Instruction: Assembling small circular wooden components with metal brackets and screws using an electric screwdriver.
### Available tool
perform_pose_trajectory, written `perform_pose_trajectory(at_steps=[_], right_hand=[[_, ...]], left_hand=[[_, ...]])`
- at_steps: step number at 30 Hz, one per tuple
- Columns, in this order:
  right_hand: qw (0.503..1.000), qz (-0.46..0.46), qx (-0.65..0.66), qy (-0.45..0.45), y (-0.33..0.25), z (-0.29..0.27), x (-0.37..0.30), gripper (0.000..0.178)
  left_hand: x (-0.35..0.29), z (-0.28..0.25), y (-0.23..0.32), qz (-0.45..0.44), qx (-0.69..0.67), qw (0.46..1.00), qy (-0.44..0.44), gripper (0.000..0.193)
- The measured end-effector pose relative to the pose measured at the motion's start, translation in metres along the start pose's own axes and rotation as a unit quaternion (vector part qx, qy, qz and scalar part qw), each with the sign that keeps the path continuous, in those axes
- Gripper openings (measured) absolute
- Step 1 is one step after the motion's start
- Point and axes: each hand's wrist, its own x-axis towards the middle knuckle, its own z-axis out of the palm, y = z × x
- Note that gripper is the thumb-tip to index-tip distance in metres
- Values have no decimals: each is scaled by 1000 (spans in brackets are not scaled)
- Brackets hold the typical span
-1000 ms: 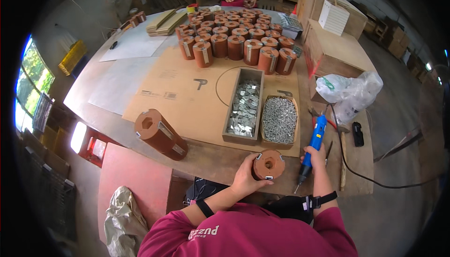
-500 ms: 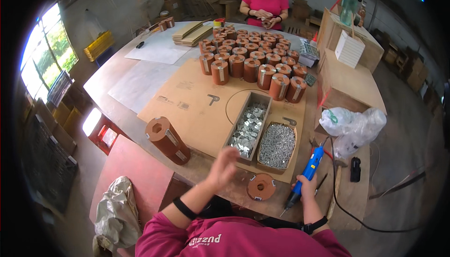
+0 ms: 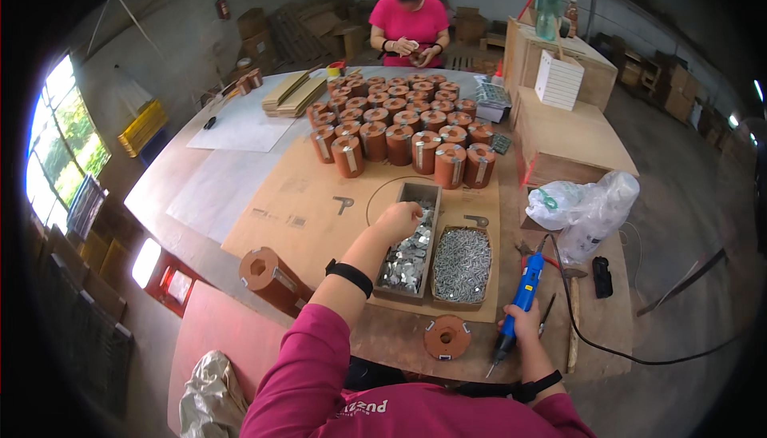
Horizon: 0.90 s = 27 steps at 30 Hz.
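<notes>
My left hand is over the long grey box of small shiny metal plates. Its fingers are curled together at the box's far part, and whatever they pinch is too small to make out. My right hand grips a blue electric screwdriver, its bit pointing down toward the table's near edge. A reddish-brown round block with a central hole and metal pieces on its rim lies between my arms. Beside the grey box, a shallow carton holds many screws.
Many brown cylinders stand across the table, with a brown stack near my left arm. A hammer, pliers, a black cord and plastic bags lie rightward. Another person works at the far side.
My left hand has reached forward from the near end of the grey box to over its far part, and its fingers have closed. My right hand still holds the screwdriver. The view has shifted.
</notes>
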Motion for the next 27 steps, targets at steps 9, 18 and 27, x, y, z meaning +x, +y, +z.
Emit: perform_pose_trajectory(at_steps=[9,18,27], right_hand=[[1000,-7,-5,-2,-1,3,-1,45],[1000,-4,-14,-4,-4,4,-1,46],[1000,-6,-6,-2,-3,4,-2,42]], left_hand=[[-15,-19,-11,-15,172,982,-78,16],[-28,9,-12,30,360,928,-91,19],[-24,6,-21,28,347,934,-79,16]])
